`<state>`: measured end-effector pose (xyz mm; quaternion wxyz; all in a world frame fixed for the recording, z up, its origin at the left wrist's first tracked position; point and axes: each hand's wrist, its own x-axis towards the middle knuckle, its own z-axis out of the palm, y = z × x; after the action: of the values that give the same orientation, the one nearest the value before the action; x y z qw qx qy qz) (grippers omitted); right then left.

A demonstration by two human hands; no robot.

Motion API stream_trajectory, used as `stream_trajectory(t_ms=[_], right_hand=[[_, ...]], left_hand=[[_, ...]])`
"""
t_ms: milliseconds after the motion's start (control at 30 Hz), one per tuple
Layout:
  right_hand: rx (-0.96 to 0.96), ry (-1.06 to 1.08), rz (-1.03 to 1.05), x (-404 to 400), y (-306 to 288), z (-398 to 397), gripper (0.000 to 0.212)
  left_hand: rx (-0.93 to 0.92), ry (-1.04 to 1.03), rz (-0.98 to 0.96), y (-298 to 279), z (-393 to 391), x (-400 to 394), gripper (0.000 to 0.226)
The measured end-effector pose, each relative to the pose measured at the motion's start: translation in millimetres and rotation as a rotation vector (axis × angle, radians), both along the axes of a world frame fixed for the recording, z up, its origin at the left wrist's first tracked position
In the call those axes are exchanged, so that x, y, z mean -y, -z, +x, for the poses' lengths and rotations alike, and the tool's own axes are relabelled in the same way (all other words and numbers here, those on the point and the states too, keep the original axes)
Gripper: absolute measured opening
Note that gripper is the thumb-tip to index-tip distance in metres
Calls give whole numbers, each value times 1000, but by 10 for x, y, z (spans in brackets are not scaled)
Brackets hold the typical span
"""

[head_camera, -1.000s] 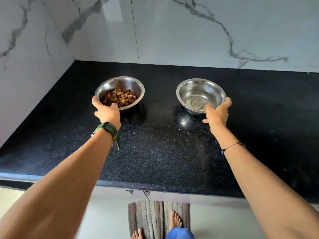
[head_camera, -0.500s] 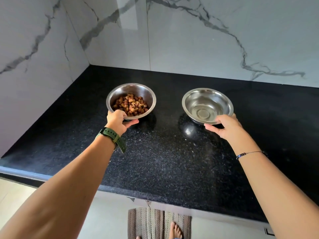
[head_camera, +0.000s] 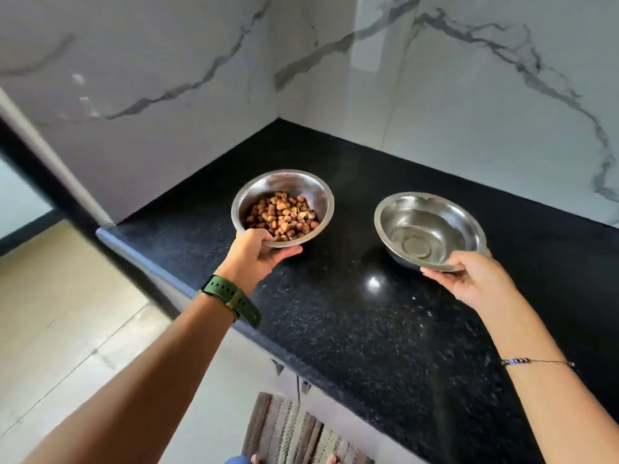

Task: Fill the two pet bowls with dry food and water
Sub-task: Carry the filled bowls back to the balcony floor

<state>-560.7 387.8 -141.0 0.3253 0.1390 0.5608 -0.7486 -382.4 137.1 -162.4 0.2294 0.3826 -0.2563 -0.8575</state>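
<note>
- Head view: the counter is polished black stone flecked with pale specks, with a rounded front edge and a bright glint of light between the two bowls.
- The walls behind and to the left are glossy white marble-look panels with grey veins, meeting in a corner.
- The food bowl is round, shiny steel with a thin rolled rim; it holds a heap of dry food, small brown and tan nuggets that cover its bottom.
- The left hand is closed on the near rim of this bowl, thumb over the edge and fingers under it. The bowl tips slightly toward the person; whether it touches the counter I cannot tell.
- The water bowl is wider and shallower, the same bright steel, with a round raised ring in its floor. A clear sheen lies in the bottom; it looks like a little water, though I cannot be sure.
- The right hand grips this bowl's near rim, thumb on top and fingers beneath.
- The two bowls sit apart, side by side, food left and water right.
- A green strap watch circles the left wrist; a thin beaded bracelet lies on the right.
- Below the counter edge, a ribbed woven mat in brown and cream lies on the floor.
</note>
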Motion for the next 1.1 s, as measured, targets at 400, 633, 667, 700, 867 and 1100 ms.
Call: stream_trajectory(t_ms=[400, 633, 667, 700, 867, 1100], right_hand=[[-55, -462, -47, 1206, -344, 1312, 68], [-67, -786, -55, 1874, -462, 2479, 58], [-72, -813, -59, 1950, -455, 2614, 58], [-79, -851, -61, 2043, -445, 2777, 59], [-39, -1003, -45, 2431, -315, 3496, 63], [33, -1119, -8, 3022, -55, 4182, 62]], left_hand=[[41, -324, -85, -54, 2180, 217, 64], [61, -676, -97, -143, 3572, 9, 58], [66, -719, -81, -131, 3728, -17, 60], [77, -767, -67, -123, 3901, -47, 62], [93, -995, -37, -91, 4552, -190, 55], [94, -1188, 15, -54, 5122, -108, 48]])
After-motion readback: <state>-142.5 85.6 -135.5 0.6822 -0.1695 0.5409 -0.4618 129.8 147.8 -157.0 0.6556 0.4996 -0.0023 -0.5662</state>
